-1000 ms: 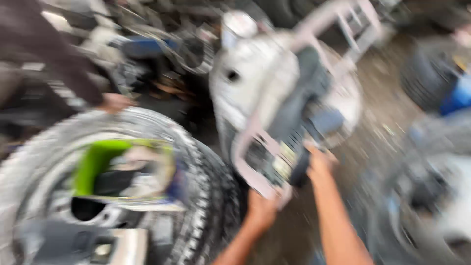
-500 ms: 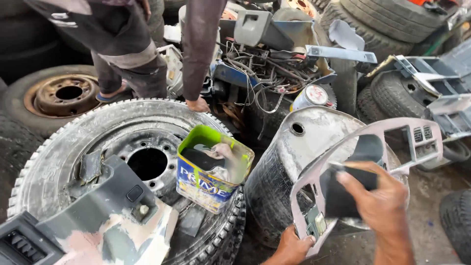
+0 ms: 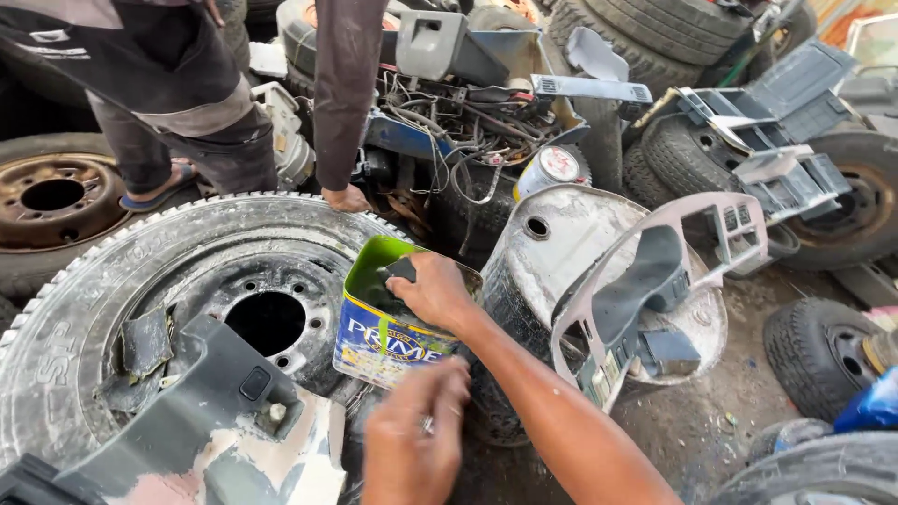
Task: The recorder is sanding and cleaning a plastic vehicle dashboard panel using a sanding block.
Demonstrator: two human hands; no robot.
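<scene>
Green-lined tin (image 3: 388, 323) is gripped at its rim by right-hand fingers (image 3: 421, 292) (left hand (image 3: 412, 440) blurred, fingers' state unclear); it should be kept level on the tyre (image 3: 112, 309).

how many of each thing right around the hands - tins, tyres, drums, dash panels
Green-lined square tin under the right hand: 1
Big truck tyre with rim that bears the tin: 1
Paint-smeared metal drum: 1
Pale dash panel resting on the drum: 1
Grey trim panel by the left hand: 1
Total: 5
</scene>
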